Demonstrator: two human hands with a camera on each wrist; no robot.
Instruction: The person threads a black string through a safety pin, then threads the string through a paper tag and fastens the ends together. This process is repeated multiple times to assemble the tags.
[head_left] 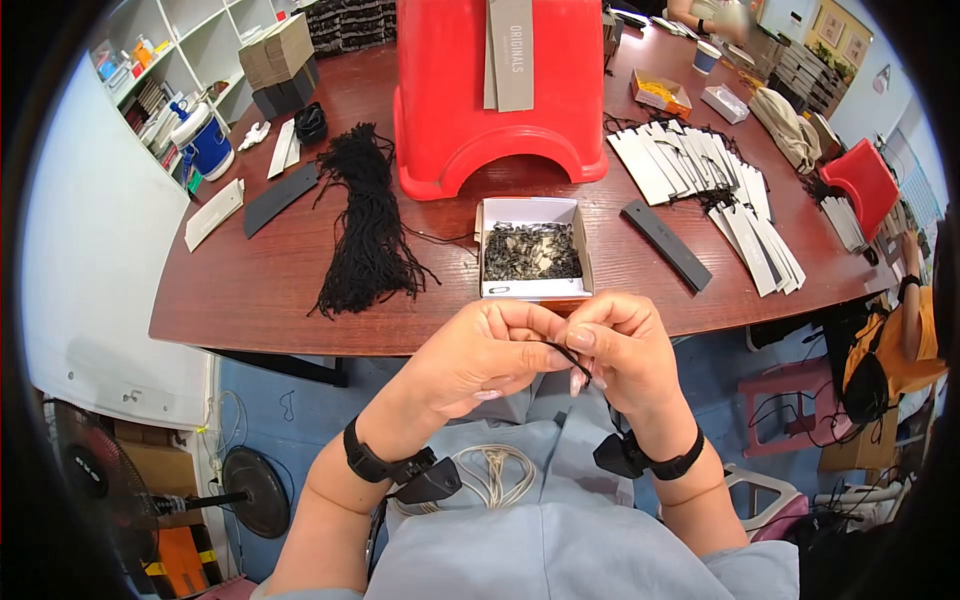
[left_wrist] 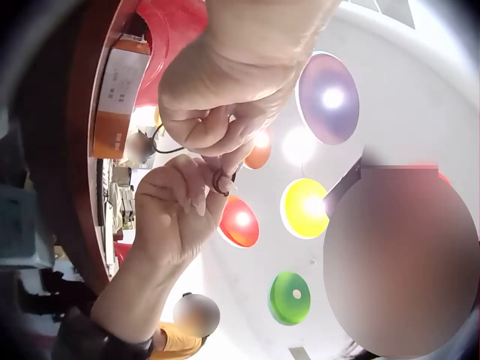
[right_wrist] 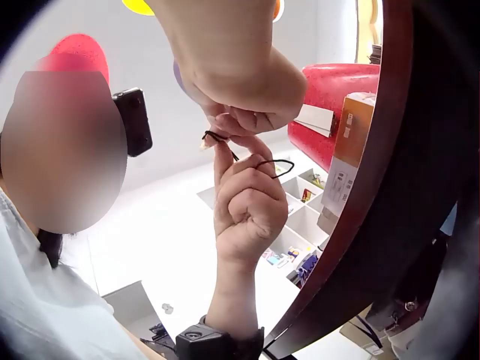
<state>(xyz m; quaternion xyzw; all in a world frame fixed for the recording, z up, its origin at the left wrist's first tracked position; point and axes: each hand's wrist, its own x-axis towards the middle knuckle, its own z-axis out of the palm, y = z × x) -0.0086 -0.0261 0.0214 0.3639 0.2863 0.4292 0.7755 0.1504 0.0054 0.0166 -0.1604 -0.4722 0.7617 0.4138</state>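
Both hands meet in front of the table's near edge, fingertips close together. The left hand [head_left: 480, 355] pinches a thin black cord [head_left: 570, 354] between thumb and fingers. Beside it the right hand [head_left: 630, 350] grips the same cord, index finger and thumb bent over it. A small loop of the cord [right_wrist: 291, 169] stands out past the left hand's fingers in the right wrist view. The fingers hide much of the cord. Just beyond the hands, a white open box [head_left: 584, 255] holds many small dark pieces.
A bundle of black cords [head_left: 365, 230] lies left of the box. Behind it stands a red stool [head_left: 500, 130] with grey tags on it. White tags [head_left: 680, 160] with black cords are spread at right; a dark grey strip [head_left: 666, 246] lies nearer. A fan [head_left: 100, 480] stands at lower left.
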